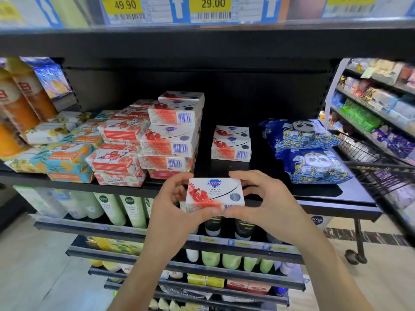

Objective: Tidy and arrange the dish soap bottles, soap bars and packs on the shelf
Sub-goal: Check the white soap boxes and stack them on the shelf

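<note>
Both hands hold a white and red Safeguard soap box (214, 195) just in front of the black shelf (350, 196). My left hand (175, 205) pinches its left side and my right hand (265, 200) pinches its right side. A tall stack of the same boxes (173, 133) stands on the shelf behind my left hand. A short stack of two such boxes (231, 143) stands further right. Wrapped soap bars in red-white (116, 151) and teal-orange wrappers (67, 158) are piled to the left. Orange dish soap bottles (20, 104) stand at the far left.
Two blue panda-print packs (314, 153) lie at the shelf's right end. Lower shelves carry pale green tubes (125, 209) and black tubes (242, 227). A wire basket (381, 164) and another stocked aisle shelf (377, 108) are on the right. Price tags (211, 7) hang above.
</note>
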Available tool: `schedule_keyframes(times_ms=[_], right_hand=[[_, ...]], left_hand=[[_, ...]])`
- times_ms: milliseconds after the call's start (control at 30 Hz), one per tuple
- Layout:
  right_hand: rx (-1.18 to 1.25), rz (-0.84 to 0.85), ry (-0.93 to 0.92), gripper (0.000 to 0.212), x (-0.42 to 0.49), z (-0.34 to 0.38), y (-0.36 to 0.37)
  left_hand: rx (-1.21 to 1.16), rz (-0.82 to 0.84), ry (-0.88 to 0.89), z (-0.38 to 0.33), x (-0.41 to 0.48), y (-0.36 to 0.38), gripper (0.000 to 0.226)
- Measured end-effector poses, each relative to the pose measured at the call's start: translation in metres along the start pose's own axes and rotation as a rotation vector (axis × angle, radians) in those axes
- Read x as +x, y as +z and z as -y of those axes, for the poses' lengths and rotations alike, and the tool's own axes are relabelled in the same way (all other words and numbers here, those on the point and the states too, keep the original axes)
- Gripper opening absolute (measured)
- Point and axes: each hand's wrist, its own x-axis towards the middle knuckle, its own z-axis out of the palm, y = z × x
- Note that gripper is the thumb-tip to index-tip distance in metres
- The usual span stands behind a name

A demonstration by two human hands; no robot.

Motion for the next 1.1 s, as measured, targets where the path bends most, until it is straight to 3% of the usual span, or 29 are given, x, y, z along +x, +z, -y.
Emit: schedule_keyframes(times_ms=[200,500,700,867,1100], right_hand=[[0.056,-0.088,0.055,0.067,0.007,-0.002,-0.01],[0.04,-0.281,0.145,0.067,0.04,-0.021,-0.004],[-0.129,-0.388,0.167,0.046,0.046,-0.022,0.001],[-0.268,-0.445,0.125,0.068,0.048,-0.022,0.008],[-0.339,-0.476,0.168,0.055,0.048,-0.013,0.017]], left_hand=[[0.165,0.015,0.123,0.002,0.003,0.0,0.074],[0.614,-0.057,0.336,0.042,0.014,-0.008,0.044],[0.568,-0.097,0.439,0.056,0.022,-0.006,0.04],[0.551,-0.091,0.452,0.059,0.021,-0.005,0.038],[0.57,-0.086,0.481,0.06,0.023,-0.007,0.038]])
